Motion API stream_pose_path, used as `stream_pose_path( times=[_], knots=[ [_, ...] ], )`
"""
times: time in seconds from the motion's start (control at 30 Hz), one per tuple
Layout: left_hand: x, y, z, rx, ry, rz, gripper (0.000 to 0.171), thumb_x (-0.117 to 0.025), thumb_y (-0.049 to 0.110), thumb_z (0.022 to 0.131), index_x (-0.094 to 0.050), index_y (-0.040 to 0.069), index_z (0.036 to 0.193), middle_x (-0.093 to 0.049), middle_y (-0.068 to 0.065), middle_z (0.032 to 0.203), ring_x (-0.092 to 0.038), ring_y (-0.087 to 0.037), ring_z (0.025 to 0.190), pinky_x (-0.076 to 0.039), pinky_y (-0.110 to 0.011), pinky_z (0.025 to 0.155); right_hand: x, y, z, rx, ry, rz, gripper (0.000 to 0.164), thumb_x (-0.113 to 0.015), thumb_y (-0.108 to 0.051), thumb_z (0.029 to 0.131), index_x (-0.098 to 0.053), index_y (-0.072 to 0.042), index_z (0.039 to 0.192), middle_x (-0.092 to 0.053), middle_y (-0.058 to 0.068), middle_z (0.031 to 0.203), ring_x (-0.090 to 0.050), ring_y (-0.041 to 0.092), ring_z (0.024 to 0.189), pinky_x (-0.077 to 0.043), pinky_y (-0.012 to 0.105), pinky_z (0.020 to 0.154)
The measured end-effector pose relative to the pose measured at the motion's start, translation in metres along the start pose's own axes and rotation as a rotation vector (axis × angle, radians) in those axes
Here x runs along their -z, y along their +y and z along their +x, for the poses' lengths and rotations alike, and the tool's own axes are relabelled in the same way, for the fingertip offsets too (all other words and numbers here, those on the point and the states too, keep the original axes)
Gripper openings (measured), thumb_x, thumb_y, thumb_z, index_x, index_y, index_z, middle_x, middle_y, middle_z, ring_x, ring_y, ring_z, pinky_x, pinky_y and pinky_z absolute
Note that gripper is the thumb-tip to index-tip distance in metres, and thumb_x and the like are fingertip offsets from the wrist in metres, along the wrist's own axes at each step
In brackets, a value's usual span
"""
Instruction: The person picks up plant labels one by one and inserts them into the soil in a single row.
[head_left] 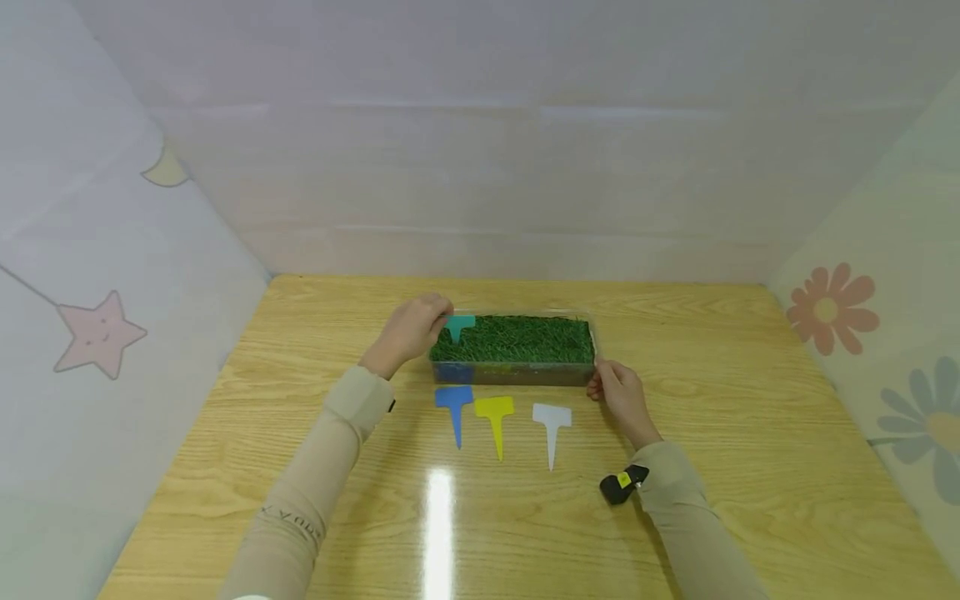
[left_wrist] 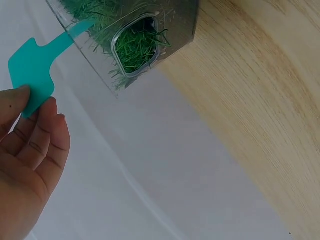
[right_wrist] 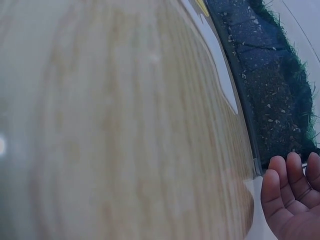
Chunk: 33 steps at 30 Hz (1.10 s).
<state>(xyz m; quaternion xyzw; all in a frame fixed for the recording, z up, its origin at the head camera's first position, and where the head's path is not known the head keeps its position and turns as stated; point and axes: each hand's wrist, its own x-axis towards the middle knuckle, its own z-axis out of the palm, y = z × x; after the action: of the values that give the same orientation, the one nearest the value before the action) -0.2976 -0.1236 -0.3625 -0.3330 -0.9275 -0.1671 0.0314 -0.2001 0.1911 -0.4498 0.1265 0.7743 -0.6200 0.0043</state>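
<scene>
My left hand [head_left: 414, 330] pinches the head of a teal T-shaped plant label [left_wrist: 35, 75] between thumb and fingers at the left end of a clear plastic box [head_left: 513, 375]. In the left wrist view, the label's stem points down among the green grass [head_left: 532, 337] inside the box; its tip is hidden there. At the box's right end is my right hand [head_left: 621, 396], its loosely bent fingers [right_wrist: 295, 172] touching the end near the front corner. The right thumb is out of the right wrist view.
In front of the box, a blue label [head_left: 454, 400], a yellow label [head_left: 494, 410] and a white label [head_left: 552, 417] lie on the wooden table [head_left: 525, 525]. Dark soil [right_wrist: 270, 95] shows through the box wall. A pale wall [head_left: 510, 192] stands behind.
</scene>
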Motion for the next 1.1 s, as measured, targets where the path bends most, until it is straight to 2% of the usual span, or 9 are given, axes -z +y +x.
stream_pose_path(
  times=[0.27, 0.4, 0.5, 0.77, 0.9, 1.1],
  knots=[
    [-0.003, -0.001, -0.001, 0.024, -0.009, -0.02, 0.011, -0.053, 0.003, 0.091, -0.063, 0.003, 0.096, -0.06, -0.008, 0.09, -0.057, -0.021, 0.08, -0.048, -0.032, 0.068, -0.001, 0.006, 0.002, 0.018, 0.004, -0.016, 0.048, -0.039, -0.034, 0.098, -0.051, 0.011, 0.084, -0.056, 0.025, 0.082, -0.059, 0.023, 0.069, -0.053, 0.032, 0.063],
    [-0.008, -0.002, -0.002, 0.04, -0.018, -0.019, 0.013, -0.053, 0.004, 0.091, -0.064, 0.002, 0.099, -0.062, -0.008, 0.094, -0.058, -0.022, 0.084, -0.049, -0.033, 0.071, 0.0, 0.005, 0.002, -0.005, -0.004, -0.002, 0.047, -0.039, -0.032, 0.098, -0.052, 0.011, 0.085, -0.056, 0.026, 0.084, -0.059, 0.024, 0.07, -0.053, 0.033, 0.064],
    [-0.012, -0.003, -0.003, 0.044, -0.01, -0.014, 0.015, -0.053, 0.004, 0.091, -0.064, 0.002, 0.101, -0.062, -0.009, 0.096, -0.059, -0.023, 0.088, -0.05, -0.034, 0.074, 0.001, 0.0, -0.001, -0.019, -0.008, 0.005, 0.044, -0.039, -0.028, 0.098, -0.052, 0.011, 0.085, -0.056, 0.028, 0.085, -0.059, 0.027, 0.072, -0.053, 0.035, 0.065],
    [-0.018, -0.005, -0.004, 0.041, 0.015, -0.001, 0.015, -0.055, 0.002, 0.09, -0.065, 0.001, 0.101, -0.062, -0.009, 0.092, -0.06, -0.023, 0.084, -0.05, -0.032, 0.072, -0.001, -0.02, -0.014, -0.01, -0.001, -0.033, 0.042, -0.036, -0.022, 0.099, -0.05, 0.015, 0.086, -0.053, 0.033, 0.087, -0.059, 0.034, 0.075, -0.053, 0.038, 0.067],
    [-0.018, -0.005, -0.004, 0.046, 0.017, 0.011, 0.015, -0.056, 0.004, 0.09, -0.065, 0.002, 0.102, -0.061, -0.008, 0.092, -0.06, -0.022, 0.083, -0.05, -0.031, 0.072, -0.001, -0.012, -0.009, -0.018, -0.003, -0.023, 0.042, -0.037, -0.025, 0.099, -0.051, 0.014, 0.086, -0.055, 0.031, 0.087, -0.059, 0.033, 0.075, -0.053, 0.038, 0.067],
    [-0.018, -0.004, -0.005, 0.045, 0.036, 0.015, 0.015, -0.057, 0.004, 0.089, -0.065, 0.002, 0.101, -0.061, -0.008, 0.091, -0.06, -0.021, 0.081, -0.05, -0.031, 0.07, 0.001, 0.005, 0.002, -0.003, -0.004, -0.016, 0.045, -0.038, -0.031, 0.098, -0.052, 0.01, 0.086, -0.057, 0.024, 0.084, -0.06, 0.023, 0.07, -0.053, 0.032, 0.064]
  ],
)
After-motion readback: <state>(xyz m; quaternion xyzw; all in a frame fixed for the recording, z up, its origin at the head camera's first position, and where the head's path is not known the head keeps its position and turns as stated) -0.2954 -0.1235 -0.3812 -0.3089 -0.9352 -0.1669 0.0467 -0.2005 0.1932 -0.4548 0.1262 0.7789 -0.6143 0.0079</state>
